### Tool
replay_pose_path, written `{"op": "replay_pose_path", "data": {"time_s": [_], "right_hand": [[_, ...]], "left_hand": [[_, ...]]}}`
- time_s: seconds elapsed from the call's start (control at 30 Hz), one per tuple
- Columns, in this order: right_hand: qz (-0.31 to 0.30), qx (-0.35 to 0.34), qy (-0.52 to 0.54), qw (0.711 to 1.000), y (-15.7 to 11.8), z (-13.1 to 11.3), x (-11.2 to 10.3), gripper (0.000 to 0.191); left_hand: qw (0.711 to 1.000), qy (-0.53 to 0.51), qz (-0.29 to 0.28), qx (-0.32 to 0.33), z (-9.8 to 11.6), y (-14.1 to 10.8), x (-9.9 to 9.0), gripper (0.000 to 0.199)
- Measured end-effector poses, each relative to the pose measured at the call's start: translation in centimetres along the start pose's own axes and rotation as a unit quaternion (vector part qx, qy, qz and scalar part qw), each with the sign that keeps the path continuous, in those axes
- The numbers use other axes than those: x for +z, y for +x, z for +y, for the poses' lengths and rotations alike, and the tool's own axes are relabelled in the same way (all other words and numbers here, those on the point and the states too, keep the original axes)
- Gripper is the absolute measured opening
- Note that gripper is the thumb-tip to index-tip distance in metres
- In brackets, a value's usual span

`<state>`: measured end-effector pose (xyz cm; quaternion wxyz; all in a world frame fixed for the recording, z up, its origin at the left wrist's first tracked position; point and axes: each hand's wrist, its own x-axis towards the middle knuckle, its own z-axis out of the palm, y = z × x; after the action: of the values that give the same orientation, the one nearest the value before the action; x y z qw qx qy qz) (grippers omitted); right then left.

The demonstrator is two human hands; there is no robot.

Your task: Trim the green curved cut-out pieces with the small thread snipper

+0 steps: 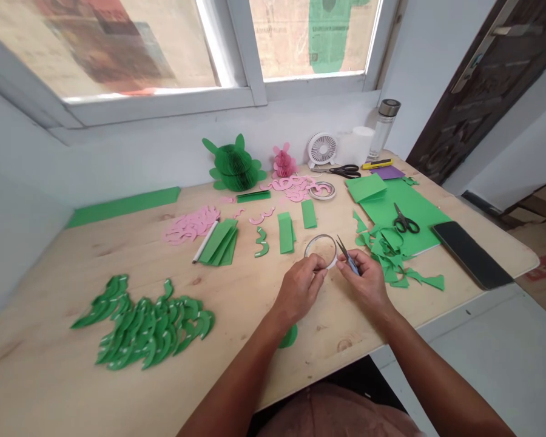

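My left hand (pixel 304 284) is closed on a thin roll of tape (pixel 306 246), its ring raised above the table. In my right hand (pixel 366 280) is a small pair of scissors (pixel 352 264), blades pointing up and away. The right fingertips are close to the tape's edge; whether they pinch its loose end I cannot tell. A green paper piece (pixel 289 337) lies partly under my left forearm. Just beyond the hands are folded green paper strips (pixel 286 233) and a wavy green cutout (pixel 261 243) with white bits on it.
Many scalloped green cutouts (pixel 150 331) are heaped at left, pink cutouts (pixel 193 223) behind them. Green scraps (pixel 394 258), black scissors (pixel 406 221) and a phone (pixel 471 254) lie at right. Paper honeycomb figures (pixel 236 167), a fan (pixel 322 149) and a bottle (pixel 382 130) stand along the wall.
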<state>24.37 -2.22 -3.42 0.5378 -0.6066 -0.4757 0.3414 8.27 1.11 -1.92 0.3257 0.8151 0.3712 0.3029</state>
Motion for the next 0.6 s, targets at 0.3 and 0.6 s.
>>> {"op": "replay_pose_path", "data": {"time_s": [0.3, 0.6], "right_hand": [[-0.058, 0.000, -0.012, 0.998, -0.5, -0.6, -0.2, 0.017], [-0.063, -0.009, 0.008, 0.998, -0.8, -1.1, -0.4, 0.018]], "left_hand": [[0.999, -0.009, 0.053, -0.006, -0.3, -0.1, 0.0, 0.014], [0.995, 0.020, 0.063, 0.073, -0.3, -0.1, -0.3, 0.023]]}}
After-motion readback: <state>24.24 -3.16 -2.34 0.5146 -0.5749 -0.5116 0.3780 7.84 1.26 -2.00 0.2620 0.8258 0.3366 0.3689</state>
